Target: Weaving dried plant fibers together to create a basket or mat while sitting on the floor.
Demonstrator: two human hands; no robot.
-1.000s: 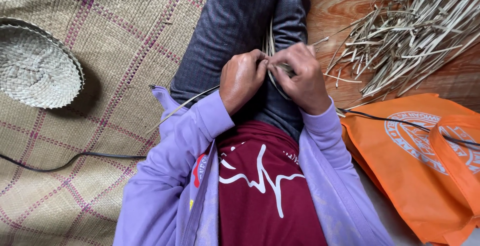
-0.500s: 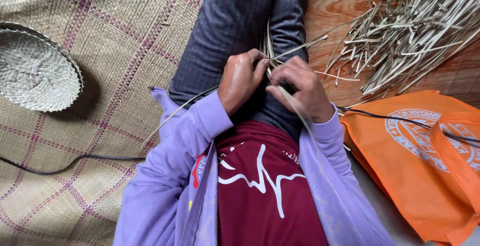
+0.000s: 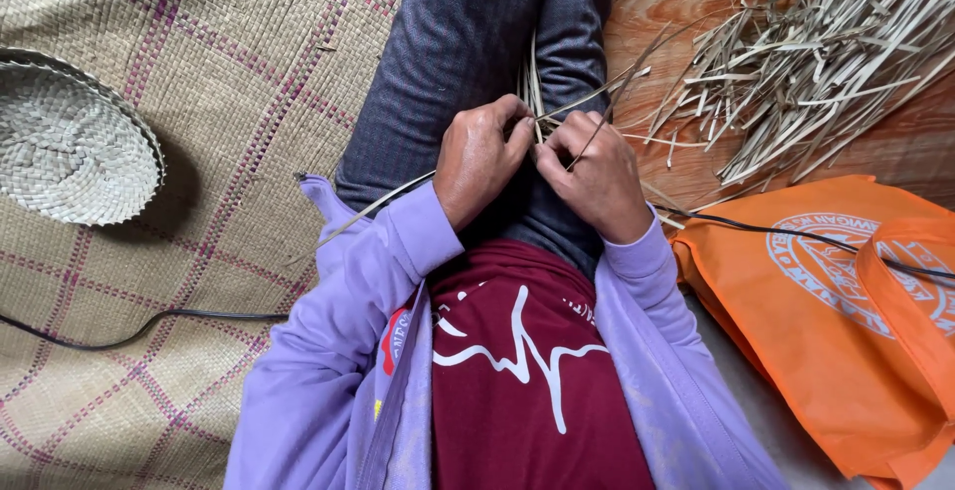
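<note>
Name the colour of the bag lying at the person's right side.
Orange bag, with a pale round print; the head view shows it.

Beside the orange bag (image 3: 846, 321) — printed with a white round emblem — lie pale straw-coloured strips (image 3: 796, 52) on red-brown wood floor (image 3: 686, 2). Farther off, a tan mat (image 3: 219, 82) with pink checks — a whitish woven tray (image 3: 75, 142); purple jacket (image 3: 328, 351), maroon shirt (image 3: 527, 381).

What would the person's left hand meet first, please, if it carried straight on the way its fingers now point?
The left hand points right, toward the right hand. It would meet the thin strips pinched between them almost at once, then the right hand's fingers, though depth is hard to judge.
</note>
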